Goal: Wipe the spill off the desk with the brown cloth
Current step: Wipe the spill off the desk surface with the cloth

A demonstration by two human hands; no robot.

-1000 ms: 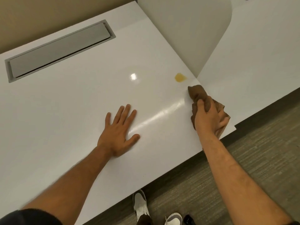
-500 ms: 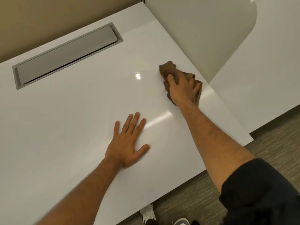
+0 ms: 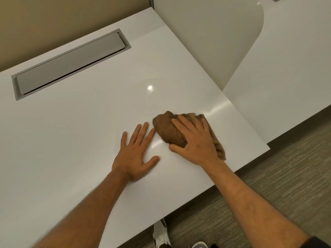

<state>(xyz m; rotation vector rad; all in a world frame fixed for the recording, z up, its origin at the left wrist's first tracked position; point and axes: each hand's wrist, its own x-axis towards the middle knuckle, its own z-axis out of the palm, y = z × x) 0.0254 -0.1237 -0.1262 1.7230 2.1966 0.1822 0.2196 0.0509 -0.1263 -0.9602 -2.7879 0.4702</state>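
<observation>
- Left hand: flat, palm down, fingers straight and spread, thumb out to the side; bare forearm runs back toward the lower left.
- Right hand: palm down just beside the left, fingers curled over the cloth, thumb tucked against its near edge; bare forearm runs toward the lower right.

The right hand hides much of the brown cloth.
</observation>
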